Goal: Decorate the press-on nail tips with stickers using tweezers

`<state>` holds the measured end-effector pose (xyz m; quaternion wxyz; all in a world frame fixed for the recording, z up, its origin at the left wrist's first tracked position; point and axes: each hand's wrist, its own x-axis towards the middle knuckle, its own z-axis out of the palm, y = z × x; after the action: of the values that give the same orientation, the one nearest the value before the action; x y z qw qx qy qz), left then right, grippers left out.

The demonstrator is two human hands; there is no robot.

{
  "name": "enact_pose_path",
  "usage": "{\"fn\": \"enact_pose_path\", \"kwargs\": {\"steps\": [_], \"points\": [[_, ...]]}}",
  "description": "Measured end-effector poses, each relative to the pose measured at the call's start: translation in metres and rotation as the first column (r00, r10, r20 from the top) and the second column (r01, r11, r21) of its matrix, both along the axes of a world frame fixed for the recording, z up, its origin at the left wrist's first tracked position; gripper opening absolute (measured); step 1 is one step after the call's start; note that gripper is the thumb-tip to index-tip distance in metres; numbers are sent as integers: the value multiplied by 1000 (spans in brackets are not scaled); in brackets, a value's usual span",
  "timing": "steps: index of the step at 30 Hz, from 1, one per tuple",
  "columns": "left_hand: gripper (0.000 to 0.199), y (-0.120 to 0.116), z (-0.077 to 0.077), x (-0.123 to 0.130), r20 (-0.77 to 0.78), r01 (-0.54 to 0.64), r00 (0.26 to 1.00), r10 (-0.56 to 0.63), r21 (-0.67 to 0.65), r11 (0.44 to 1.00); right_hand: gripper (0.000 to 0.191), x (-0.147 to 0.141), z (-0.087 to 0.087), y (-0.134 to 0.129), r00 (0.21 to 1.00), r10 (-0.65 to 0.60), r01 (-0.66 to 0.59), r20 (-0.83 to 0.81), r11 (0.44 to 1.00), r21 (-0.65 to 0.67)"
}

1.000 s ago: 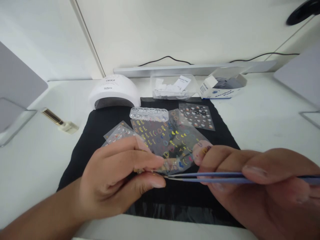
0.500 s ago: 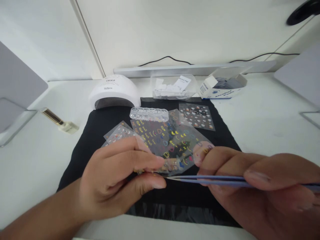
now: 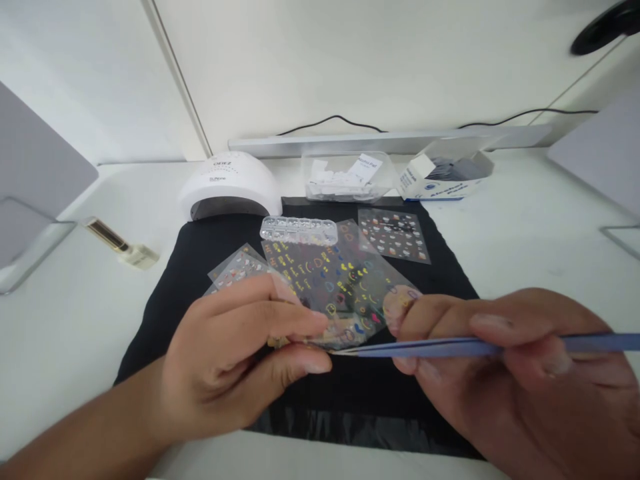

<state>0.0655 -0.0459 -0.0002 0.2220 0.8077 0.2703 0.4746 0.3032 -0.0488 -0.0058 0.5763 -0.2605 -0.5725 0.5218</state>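
My left hand (image 3: 245, 360) pinches the near edge of a clear nail sticker sheet (image 3: 320, 267) between thumb and fingers. Small yellow, blue, orange and pink faces, hearts and words are printed on the sheet. My right hand (image 3: 505, 373) is closed on blue tweezers (image 3: 440, 347), held nearly level. The tweezers' pale tips meet the sheet's near edge beside my left thumb; whether anything is between them is too small to tell. Some fingers of my right hand lie behind the sheet's right corner and show through it.
A black mat (image 3: 165, 287) covers the middle of the white table, with other sticker sheets (image 3: 395, 235) and a clear rhinestone case (image 3: 299, 230) on it. Behind stand a white nail lamp (image 3: 230, 177), a clear tub (image 3: 350, 177) and an alcohol pad box (image 3: 445, 177). A polish bottle (image 3: 123, 245) lies left.
The back end of the tweezers has risen and their arms look closer together. My right thumb has shifted up and left along them. My left hand has hardly moved.
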Motion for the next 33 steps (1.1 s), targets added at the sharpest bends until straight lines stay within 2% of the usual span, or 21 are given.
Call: {"fn": "enact_pose_path", "kwargs": {"steps": [5,15,24,33], "points": [[11,-1,1,-1,2,6,1000,-6,5,1000,14,-6,-1,0,998,-11,9,-63,999,-31],[11,1,3,0,-1,14,1000,-14,-22,1000,13,-5,-2,1,997,28,-38,-76,990,-138],[12,1,4,0,-15,18,1000,-18,-3,1000,14,-8,-5,5,991,55,-71,-120,988,-136],[11,-1,-1,1,33,3,999,-2,-49,999,13,-6,-4,3,989,80,-99,-128,983,-153]]}}
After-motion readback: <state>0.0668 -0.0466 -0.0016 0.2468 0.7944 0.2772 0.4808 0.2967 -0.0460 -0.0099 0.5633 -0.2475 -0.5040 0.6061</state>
